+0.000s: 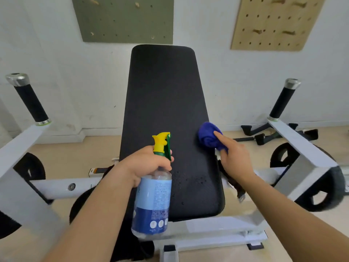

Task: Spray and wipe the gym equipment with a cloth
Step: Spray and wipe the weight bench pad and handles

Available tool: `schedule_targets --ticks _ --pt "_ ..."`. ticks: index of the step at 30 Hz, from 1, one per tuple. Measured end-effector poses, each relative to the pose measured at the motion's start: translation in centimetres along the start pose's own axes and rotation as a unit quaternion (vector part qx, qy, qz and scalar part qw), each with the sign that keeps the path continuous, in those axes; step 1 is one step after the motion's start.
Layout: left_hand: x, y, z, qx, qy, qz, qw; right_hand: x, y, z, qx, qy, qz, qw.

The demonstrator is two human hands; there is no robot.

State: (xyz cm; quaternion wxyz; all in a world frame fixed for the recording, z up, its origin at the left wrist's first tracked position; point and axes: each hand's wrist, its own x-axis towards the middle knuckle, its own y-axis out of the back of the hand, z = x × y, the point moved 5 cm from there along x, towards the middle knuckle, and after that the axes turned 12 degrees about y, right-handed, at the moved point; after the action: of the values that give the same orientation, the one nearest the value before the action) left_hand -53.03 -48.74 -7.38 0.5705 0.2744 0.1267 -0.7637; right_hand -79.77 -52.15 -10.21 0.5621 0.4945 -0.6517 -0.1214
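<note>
A long black padded bench point(166, 103) of a white-framed gym machine runs away from me in the middle of the view. Small spray droplets dot its near part. My left hand point(143, 165) grips the neck of a clear spray bottle point(153, 201) with a blue label and a yellow and green trigger head, held over the pad's near left side. My right hand point(236, 157) holds a bunched blue cloth point(206, 136) against the pad's right edge, index finger stretched along the cloth.
White frame arms point(294, 140) with black foam handles point(31, 103) rise on both sides. Black weight plates point(321, 193) hang low at right and left. Two pegboards hang on the white wall behind. Loose black handles lie on the floor at back right.
</note>
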Motion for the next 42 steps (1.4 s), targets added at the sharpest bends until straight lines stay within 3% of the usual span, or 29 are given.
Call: schedule_targets --ticks 5,11,14,17,21,24,26,28,30,32,34,36,39,42 --pt "1.6 -3.4 0.7 0.023 0.016 -0.027 0.999 0.0 5.2 3.7 0.015 -0.085 0.064 0.994" --pt "1.8 -4.5 -0.1 0.043 0.036 0.004 0.998 1.4 4.2 3.1 0.061 -0.045 0.071 0.995" --pt "1.1 -3.9 -0.1 0.038 0.028 0.021 0.999 2.8 1.2 2.2 0.053 0.006 0.034 0.998" --pt "0.4 -2.4 -0.1 0.024 0.017 0.052 0.998 3.8 -2.8 0.5 0.041 0.039 -0.055 0.997" --pt "-0.7 -0.1 0.3 -0.015 -0.014 0.083 0.996 0.6 -6.3 -5.6 0.015 0.156 -0.114 0.981" --pt "-1.1 1.0 0.3 -0.027 -0.031 0.094 0.995 -4.8 -8.6 -10.8 0.029 0.355 -0.192 0.915" --pt "-1.3 1.5 0.2 -0.024 -0.034 0.103 0.994 -4.0 -8.7 -10.0 0.01 0.396 -0.188 0.899" --pt "-1.2 1.9 -0.1 -0.021 -0.03 0.105 0.994 -0.8 -7.3 -6.8 -0.018 0.327 -0.113 0.938" --pt "-1.3 2.3 -0.3 -0.02 -0.023 0.105 0.994 2.2 -4.8 -2.4 -0.027 0.185 -0.068 0.98" --pt "-1.6 2.6 -0.4 -0.014 -0.02 0.104 0.994 3.1 -3.4 0.5 -0.034 0.046 -0.068 0.996" --pt "-1.8 3.0 -0.5 -0.013 -0.018 0.107 0.994 2.8 -3.7 -1.1 -0.046 0.023 -0.041 0.998" --pt "-2.1 3.4 -0.8 -0.013 -0.013 0.117 0.993 1.6 -6.1 -5.7 -0.03 0.116 -0.052 0.991" --pt "-2.3 4.2 -1.6 -0.01 -0.009 0.129 0.992 -2.4 -10.1 -13.8 0.001 0.283 -0.111 0.953" --pt "-2.6 5.6 -2.7 0.001 -0.003 0.135 0.991 -2.5 -10.5 -14.7 -0.015 0.366 -0.151 0.918"
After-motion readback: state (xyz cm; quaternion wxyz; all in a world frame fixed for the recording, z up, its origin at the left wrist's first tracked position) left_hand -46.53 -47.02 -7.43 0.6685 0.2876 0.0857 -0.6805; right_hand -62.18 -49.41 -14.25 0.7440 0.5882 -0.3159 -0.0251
